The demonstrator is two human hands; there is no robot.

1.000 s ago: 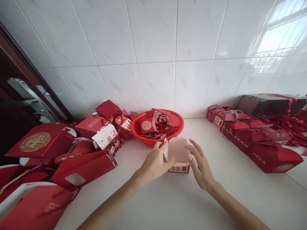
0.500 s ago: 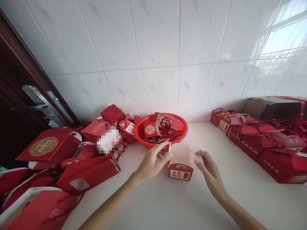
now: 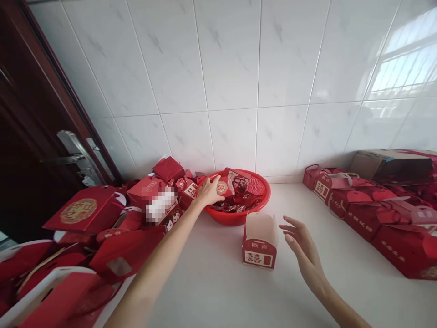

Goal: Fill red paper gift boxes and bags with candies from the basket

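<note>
My left hand (image 3: 208, 192) reaches to the left side of a red plastic basket (image 3: 229, 220). Its thumb and fingers close round a small red box (image 3: 223, 187) with a round gold emblem. Beside that, a red packet with cartoon figures (image 3: 240, 182) leans in the basket above several small wrapped pieces (image 3: 235, 208). In front of the basket a red gift box (image 3: 259, 253) with white lettering stands with its top open. My right hand (image 3: 303, 243) hovers just right of this gift box, fingers apart, holding nothing.
Red gift boxes (image 3: 87, 209) lie heaped on the left, near a dark door with a metal handle (image 3: 80, 155). More closed red boxes (image 3: 362, 214) line the right side, before a cardboard carton (image 3: 378, 166). A tiled wall (image 3: 232, 141) rises behind.
My left hand has moved from the gift box up and left to the basket and taken hold of the emblem box. My right hand stays beside the gift box, its fingers more spread.
</note>
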